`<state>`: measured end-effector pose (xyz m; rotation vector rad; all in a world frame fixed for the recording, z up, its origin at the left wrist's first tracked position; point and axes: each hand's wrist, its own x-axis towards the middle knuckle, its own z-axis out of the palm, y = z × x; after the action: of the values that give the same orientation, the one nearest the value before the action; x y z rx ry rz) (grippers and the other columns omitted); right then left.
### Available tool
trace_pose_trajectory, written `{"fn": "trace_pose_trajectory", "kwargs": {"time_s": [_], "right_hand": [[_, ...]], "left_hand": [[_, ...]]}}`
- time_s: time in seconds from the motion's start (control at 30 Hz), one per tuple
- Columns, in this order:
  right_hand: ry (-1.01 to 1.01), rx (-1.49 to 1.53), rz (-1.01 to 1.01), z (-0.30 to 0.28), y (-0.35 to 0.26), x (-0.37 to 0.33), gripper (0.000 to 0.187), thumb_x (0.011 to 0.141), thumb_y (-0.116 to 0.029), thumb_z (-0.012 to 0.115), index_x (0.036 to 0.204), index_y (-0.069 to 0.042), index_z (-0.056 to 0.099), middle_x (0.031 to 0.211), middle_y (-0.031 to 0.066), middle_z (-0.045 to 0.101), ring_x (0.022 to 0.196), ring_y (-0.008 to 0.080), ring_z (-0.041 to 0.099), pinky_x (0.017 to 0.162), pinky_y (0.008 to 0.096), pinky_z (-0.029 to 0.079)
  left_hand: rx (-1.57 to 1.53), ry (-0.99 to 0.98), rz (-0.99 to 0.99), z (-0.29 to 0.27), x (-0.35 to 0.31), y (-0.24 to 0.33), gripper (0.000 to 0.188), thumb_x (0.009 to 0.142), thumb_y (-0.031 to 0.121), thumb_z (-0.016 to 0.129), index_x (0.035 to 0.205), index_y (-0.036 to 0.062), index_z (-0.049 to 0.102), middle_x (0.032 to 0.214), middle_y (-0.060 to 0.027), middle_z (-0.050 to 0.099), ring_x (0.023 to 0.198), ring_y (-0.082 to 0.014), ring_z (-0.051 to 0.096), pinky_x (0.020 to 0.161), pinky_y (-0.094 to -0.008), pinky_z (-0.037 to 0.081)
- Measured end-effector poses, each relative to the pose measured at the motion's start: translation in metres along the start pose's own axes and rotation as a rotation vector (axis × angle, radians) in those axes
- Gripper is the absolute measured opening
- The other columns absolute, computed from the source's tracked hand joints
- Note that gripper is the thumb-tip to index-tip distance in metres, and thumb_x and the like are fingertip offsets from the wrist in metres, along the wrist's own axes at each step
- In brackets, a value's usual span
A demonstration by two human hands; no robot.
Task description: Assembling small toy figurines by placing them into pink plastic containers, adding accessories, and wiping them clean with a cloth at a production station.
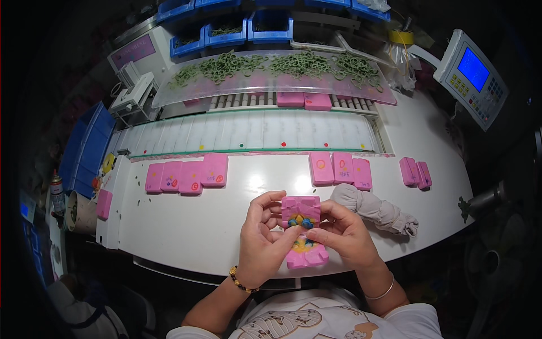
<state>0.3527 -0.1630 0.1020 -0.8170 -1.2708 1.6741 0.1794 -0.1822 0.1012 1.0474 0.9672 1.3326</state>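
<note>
Near the front edge of the white table, a pink rubber mold [300, 203] is spread into two halves, one above the other. Blue and yellow stains colour the cavities in its middle. My left hand [261, 234] grips it from the left, and my right hand [349, 236] grips it from the right. Both thumbs press close together where the halves meet, so part of the cavities is covered. Just beyond my right hand lies a bunched grey cloth [375, 210].
Closed pink mold blocks stand in rows at left [191, 176], middle right [342, 169] and far right [410, 172]. Behind them runs a white strip with coloured dots [243, 133]. A clear tray [265, 88] carries green ring-shaped pieces. A control panel [474, 79] overhangs the right side.
</note>
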Motion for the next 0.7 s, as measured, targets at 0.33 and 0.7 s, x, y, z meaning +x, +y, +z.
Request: {"fn": "trace_pose_trajectory", "kwargs": {"time_s": [0.33, 0.7], "right_hand": [[0.077, -0.055, 0.032, 0.000, 0.011, 0.000, 0.031, 0.082, 0.002, 0.069, 0.111, 0.000, 0.056, 0.100, 0.0037, 0.062, 0.088, 0.0059, 0.058, 0.074, 0.0202, 0.049], [-0.035, 0.123, 0.140, -0.008, 0.001, 0.002, 0.028, 0.084, 0.000, 0.070, 0.108, -0.001, 0.056, 0.101, 0.0048, 0.063, 0.088, 0.0077, 0.061, 0.076, 0.0221, 0.051]], "left_hand": [[0.027, -0.034, -0.025, -0.003, 0.000, 0.001, 0.056, 0.081, -0.010, 0.063, 0.130, -0.0061, 0.037, 0.114, -0.0145, 0.051, 0.097, -0.0125, 0.058, 0.073, -0.0199, 0.056], [-0.103, -0.117, -0.130, -0.012, 0.000, -0.004, 0.031, 0.090, -0.001, 0.062, 0.120, -0.0073, 0.056, 0.105, -0.0119, 0.065, 0.096, -0.0151, 0.064, 0.082, -0.0275, 0.056]]}}
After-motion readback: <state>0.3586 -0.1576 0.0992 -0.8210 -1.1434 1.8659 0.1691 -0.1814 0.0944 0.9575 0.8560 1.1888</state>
